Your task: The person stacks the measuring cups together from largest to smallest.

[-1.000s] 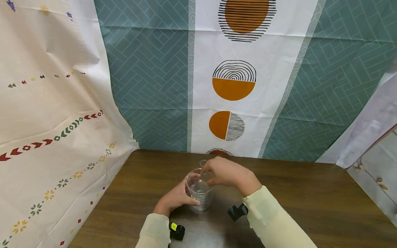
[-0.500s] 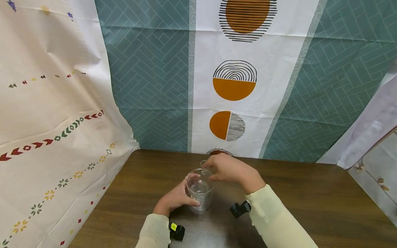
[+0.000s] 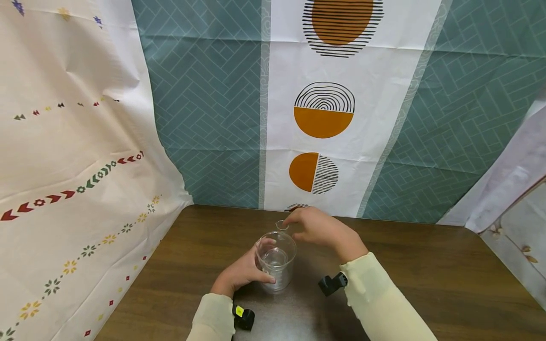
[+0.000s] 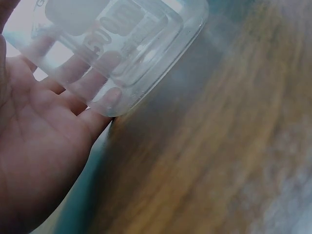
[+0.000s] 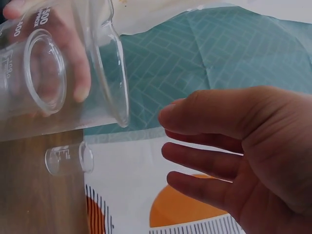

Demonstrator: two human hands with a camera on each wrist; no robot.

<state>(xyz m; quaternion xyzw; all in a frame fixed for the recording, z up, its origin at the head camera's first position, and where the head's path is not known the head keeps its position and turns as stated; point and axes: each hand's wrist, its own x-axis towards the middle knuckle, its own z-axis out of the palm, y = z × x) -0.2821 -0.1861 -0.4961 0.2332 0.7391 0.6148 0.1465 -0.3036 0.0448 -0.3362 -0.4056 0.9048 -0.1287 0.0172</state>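
Note:
A large clear beaker (image 3: pixel 289 271) stands on the table, and a smaller beaker (image 3: pixel 275 258) sits inside it. My left hand (image 3: pixel 241 272) grips the large beaker from the left, thumb at the front and fingers round the back. Through the clear wall (image 4: pixel 131 44) the fingers show in the left wrist view. My right hand (image 3: pixel 324 233) is raised beyond the rim at the right, its fingers loosely bent with nothing between them. Behind the large beaker is a tiny beaker (image 3: pixel 281 225), close to the right fingertips in the head view; the right wrist view shows this tiny beaker (image 5: pixel 69 160) standing apart.
The brown wooden table (image 3: pixel 409 274) ends at a teal and white patterned cloth (image 3: pixel 213 118) hung behind it. A cream printed cloth (image 3: pixel 77 189) drapes along the left side. Black cameras are strapped at both wrists.
My right hand has drawn back from over the large beaker's rim, moving right and slightly away. More of the tiny beaker behind shows now. The left hand keeps its grip in place.

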